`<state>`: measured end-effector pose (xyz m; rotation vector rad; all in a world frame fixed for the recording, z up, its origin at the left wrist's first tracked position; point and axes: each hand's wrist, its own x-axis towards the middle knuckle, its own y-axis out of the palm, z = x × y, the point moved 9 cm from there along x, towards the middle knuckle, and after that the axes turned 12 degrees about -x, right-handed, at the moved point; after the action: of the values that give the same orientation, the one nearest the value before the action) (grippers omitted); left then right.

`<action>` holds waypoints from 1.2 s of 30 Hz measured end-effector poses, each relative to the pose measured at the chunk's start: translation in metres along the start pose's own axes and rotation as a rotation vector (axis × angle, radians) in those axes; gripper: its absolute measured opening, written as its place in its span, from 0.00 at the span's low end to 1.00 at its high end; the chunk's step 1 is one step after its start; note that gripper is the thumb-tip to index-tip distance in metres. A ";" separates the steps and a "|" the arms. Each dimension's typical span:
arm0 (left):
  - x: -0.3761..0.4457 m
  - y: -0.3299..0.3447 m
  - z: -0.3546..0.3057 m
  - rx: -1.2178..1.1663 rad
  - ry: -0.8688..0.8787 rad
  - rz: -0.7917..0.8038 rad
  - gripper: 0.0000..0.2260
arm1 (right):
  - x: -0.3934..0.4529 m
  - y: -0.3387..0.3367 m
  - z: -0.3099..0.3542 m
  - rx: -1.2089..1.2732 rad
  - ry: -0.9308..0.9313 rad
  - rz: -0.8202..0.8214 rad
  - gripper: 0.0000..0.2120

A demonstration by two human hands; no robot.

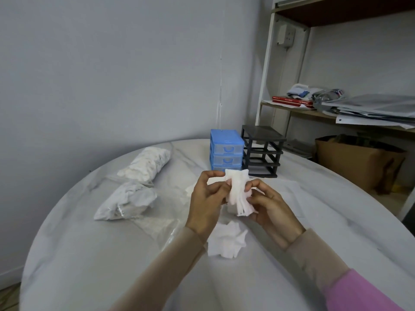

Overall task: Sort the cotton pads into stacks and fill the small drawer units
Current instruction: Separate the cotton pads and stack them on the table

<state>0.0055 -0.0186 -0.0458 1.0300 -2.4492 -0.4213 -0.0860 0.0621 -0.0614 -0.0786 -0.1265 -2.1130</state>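
Squaring up a bundle of pads (239, 194), the person holds it over the table (89, 254), both hands raised just in front of the drawer units. The left hand (207, 203) pinches the bundle's upper left edge, thumb and fingertips curled onto it. The right hand (269, 205) curls round the lower right side, thumb on top. Between them the bundle stands on edge, its long axis running roughly up and down and leaning a little toward the right hand, with the pad edges splayed at the bottom, so the stack is not yet even.

Directly past the bundle stands the blue unit (226, 151), its drawers closed; the black frame (261, 151) just beside it to the right shows open slots with no drawers that I can make out. Both hands sit about equally near the blue unit, the left perhaps slightly nearer its fronts, so I would guess the left frees itself to pull a drawer while the right keeps the stack.

Nearer the person, a loose heap (226, 242) of pads lies under the wrists. Two bags (143, 163) of pads lie well off to the left.
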 end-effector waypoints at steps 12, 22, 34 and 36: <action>-0.005 0.003 -0.006 0.109 0.090 0.025 0.12 | -0.004 -0.003 -0.005 -0.045 0.077 -0.075 0.20; -0.005 -0.004 -0.004 0.137 0.107 -0.018 0.13 | -0.012 -0.013 0.003 0.023 0.063 -0.144 0.07; -0.004 -0.006 -0.008 0.093 0.095 -0.031 0.12 | -0.013 -0.021 0.003 -0.029 0.071 -0.184 0.06; -0.004 -0.005 -0.010 0.083 0.107 -0.024 0.11 | -0.014 -0.019 0.005 -0.030 0.057 -0.180 0.06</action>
<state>0.0162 -0.0201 -0.0413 1.0882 -2.3783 -0.2674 -0.0950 0.0843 -0.0594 -0.0252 -0.0691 -2.2950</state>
